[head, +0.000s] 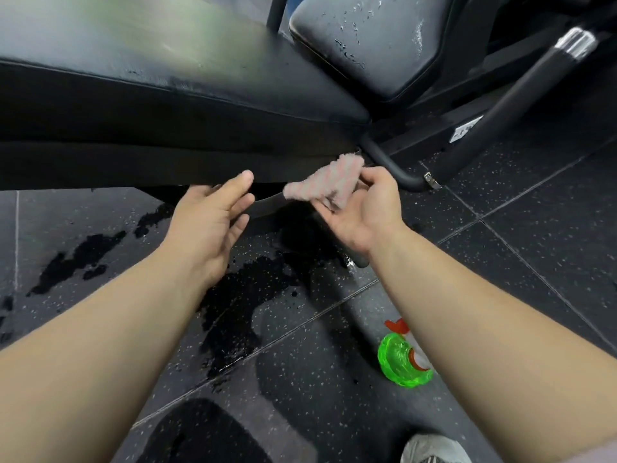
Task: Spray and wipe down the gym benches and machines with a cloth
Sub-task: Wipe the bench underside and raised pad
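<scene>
A long black padded bench [167, 71] fills the upper left, its near edge just beyond my hands. A second pad [364, 41] at the top middle is dotted with spray droplets. My right hand [362, 208] pinches a small pink striped cloth [329, 182] just below the bench's front corner. My left hand [213, 218] hovers open beside it, fingers relaxed and pointing toward the cloth, holding nothing. A green spray bottle [402, 359] with a red trigger stands on the floor under my right forearm.
The dark speckled rubber floor [517, 245] has wet patches [240, 295] below my hands. Black frame tubes [394, 165] and a slanted bar with a chrome collar [574, 43] stand at the right. A grey shoe [434, 449] shows at the bottom edge.
</scene>
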Demonstrator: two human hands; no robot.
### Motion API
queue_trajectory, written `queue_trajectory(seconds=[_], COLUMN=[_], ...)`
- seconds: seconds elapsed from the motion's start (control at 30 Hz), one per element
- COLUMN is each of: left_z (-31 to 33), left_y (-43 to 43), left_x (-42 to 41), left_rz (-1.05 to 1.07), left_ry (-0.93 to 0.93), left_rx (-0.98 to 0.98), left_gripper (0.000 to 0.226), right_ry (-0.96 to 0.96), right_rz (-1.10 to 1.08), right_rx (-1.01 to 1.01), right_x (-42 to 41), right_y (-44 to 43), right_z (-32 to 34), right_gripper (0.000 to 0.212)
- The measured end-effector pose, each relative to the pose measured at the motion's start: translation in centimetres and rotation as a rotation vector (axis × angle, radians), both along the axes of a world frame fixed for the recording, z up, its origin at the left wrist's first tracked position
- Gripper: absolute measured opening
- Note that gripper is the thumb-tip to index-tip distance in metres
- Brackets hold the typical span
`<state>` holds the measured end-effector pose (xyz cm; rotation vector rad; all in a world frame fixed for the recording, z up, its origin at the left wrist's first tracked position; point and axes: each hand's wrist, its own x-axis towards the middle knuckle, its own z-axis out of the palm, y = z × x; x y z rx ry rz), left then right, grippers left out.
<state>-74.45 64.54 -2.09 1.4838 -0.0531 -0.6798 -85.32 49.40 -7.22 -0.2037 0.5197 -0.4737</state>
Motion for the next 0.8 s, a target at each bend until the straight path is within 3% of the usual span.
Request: queue_trajectory(seconds=[0.1,0.27,0.43,0.6,0.73,0.8], left_z=[-0.1,-0.9,-1.0,-0.5,-0.1,0.0], left_y=[-0.3,-0.6,-0.2,0.9,1.2,1.2], left_x=[-0.1,-0.5,-0.3,0.7,0.8,0.8], left_rz=[0.033,0.072,0.088,0.167,0.160,0.159], left_ry=[0.005,-0.022,-0.027,-0.021,-0.018,-0.019], left_rx=[0.009,-0.009,-0.024,-0.050,-0.040,-0.028], left_gripper=[0.022,0.015,0.012,0.010,0.008,0.010], right_ry=[-0.059,-0.066,0.035,0.035,0.005,0.044], right_rz=[-0.047,0.051,0.164,0.223,-0.127,-0.184], right_rx=[0.070,0.044,-0.108,-0.121,-0.107,-0.127], right_x=[-0.1,1.9,4.6,4.8,3.1,3.4], right_y=[0.2,0.7,1.6,3.0,-0.5,-0.7], right_z=[-0.6,0.5,0.3,-0.2,-0.2,0.5], right_gripper=[0.035,0.021,0.040,0.030,0.045,0.041])
